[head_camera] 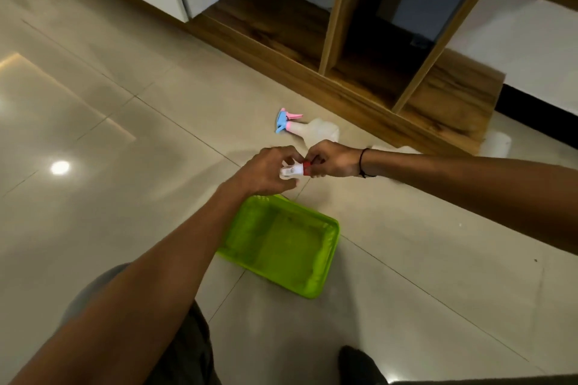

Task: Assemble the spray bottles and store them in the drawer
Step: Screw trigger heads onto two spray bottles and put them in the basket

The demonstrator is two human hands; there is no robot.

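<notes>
Both hands meet at the centre of the frame, above a tiled floor (109, 150). The left hand (266, 170) has its fingers curled closed around a white spray head (289, 171). The right hand (331, 159) has its fingers pinched closed on the red collar (307, 166) at the end of that spray head. The two hands are just beside each other, with only the white and red part showing between them. Whether a bottle body is attached under the right hand cannot be told — the fingers hide it. A dark cord bracelet (362, 162) sits on the right wrist.

Above the hands, toward the upper centre of the frame, an assembled spray bottle (312, 128) lies on its side on the floor. Its blue and pink trigger head (286, 121) points to the left, and its translucent body points to the right, partly behind the right hand.

Below the hands, at lower centre, a green plastic basket (331, 247) rests on the floor — its upper left corner is covered by the left forearm.

A wooden cabinet (344, 19) with open compartments fills the upper right of the frame. The bottle on the floor lies near its base edge.
</notes>
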